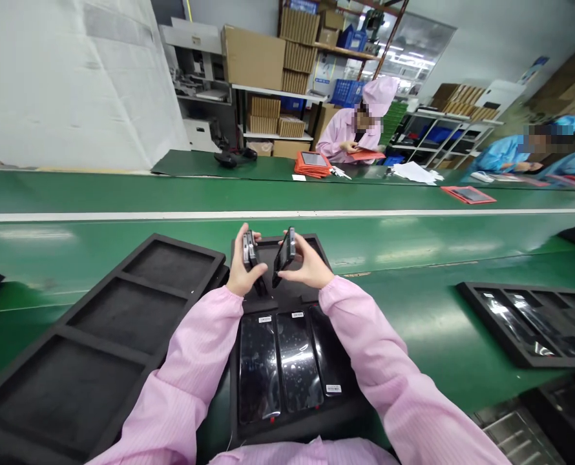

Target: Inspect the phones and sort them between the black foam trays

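My left hand (241,274) grips a pair of thin dark phones (250,248) held on edge, their silvery sides facing up. In my right hand (311,266) is another dark phone (283,257), tilted and pinched between thumb and fingers. Both hands hover over the far part of a black foam tray (235,423). The near part of that tray bears several glossy black screen panels (259,368) with small white labels, some partly covered by my right sleeve.
A black foam tray with wide compartments (145,311) lies to the left. Another tray of panels (522,361) is at right. Beyond the white strip (171,216), a person in pink (336,132) handles a red-edged item near a red stack (311,169). People in blue sit farther right.
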A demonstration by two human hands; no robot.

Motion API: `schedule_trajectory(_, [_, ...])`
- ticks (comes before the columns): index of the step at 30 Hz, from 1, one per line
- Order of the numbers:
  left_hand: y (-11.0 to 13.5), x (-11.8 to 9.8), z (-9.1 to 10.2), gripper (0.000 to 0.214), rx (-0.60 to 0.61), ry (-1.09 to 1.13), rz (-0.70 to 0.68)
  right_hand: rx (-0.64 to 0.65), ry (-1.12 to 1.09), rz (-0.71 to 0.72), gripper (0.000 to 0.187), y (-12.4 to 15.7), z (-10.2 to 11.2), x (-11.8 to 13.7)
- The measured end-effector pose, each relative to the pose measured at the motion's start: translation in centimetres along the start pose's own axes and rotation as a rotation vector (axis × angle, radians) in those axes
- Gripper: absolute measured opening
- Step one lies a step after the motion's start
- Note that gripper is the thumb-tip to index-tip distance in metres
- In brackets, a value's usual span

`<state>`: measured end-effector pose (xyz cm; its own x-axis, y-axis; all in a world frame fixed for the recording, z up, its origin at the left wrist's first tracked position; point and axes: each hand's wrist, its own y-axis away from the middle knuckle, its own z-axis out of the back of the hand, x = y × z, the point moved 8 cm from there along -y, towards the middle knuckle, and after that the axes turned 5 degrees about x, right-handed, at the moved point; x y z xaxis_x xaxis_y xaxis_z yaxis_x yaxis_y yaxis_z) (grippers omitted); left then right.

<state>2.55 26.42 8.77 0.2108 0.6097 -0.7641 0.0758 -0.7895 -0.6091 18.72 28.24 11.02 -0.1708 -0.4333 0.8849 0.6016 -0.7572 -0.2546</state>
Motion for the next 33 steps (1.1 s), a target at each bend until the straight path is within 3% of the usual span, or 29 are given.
schedule_trajectory(2, [0.7, 0.4, -1.5, 0.099, 0.129, -0.077, -0.008, 0.127, -0.023, 0.001, 0.1, -0.5, -1.6, -1.1])
schedule_trajectory(5, [1.2, 1.4, -2.4, 0.104, 0.192, -0.102, 0.026, 0.251, -0.07, -0.03, 0.108, -0.5, -3.0, -2.2])
schedule_trajectory(11, [0.9, 1.7, -2.9, 0.118, 0.286, -0.108, 0.055, 0.255, -0.119, 0.009, 0.121, -0.8, -3.5, -2.4])
schedule_trajectory(14, [0.9, 1.5, -2.7, 0.124, 0.262, -0.119, 0.08, 0.23, 0.093, -0.093, 0.122, -0.2, -3.2, -2.2])
schedule_trajectory(16, [0.9, 1.3, -2.5, 0.126, 0.256, -0.133, 0.076, 0.234, 0.401, -0.269, 0.109, 1.5, -2.5, -2.1])
schedule_trajectory(18, [0.9, 1.5, -2.4, 0.129, 0.258, -0.137, 0.072, 0.27, 0.648, -0.42, 0.074, 4.0, -2.2, -1.7])
schedule_trajectory(20, [0.9, 2.0, -2.3, 0.133, 0.27, -0.13, 0.082, 0.3, 0.749, -0.485, 0.036, 6.8, -2.9, -1.2])
schedule_trajectory(22, [0.9, 2.7, -2.3, 0.137, 0.287, -0.137, 0.106, 0.298, 0.802, -0.512, 0.027, 9.1, -4.5, -1.2])
schedule_trajectory(27, [1.2, 3.5, -2.1, 0.131, 0.26, -0.174, 0.105, 0.081, 0.92, -0.488, 0.068, 11.8, -8.5, -2.1])
schedule_trajectory(31, [1.4, 3.1, -2.1, 0.13, 0.239, -0.16, 0.083, -0.161, 0.748, -0.539, 0.061, 12.5, -8.4, -1.3])
schedule_trajectory(33, [1.5, 2.4, -2.2, 0.129, 0.228, -0.156, 0.061, -0.251, 0.654, -0.469, 0.055, 12.7, -7.3, 0.6])
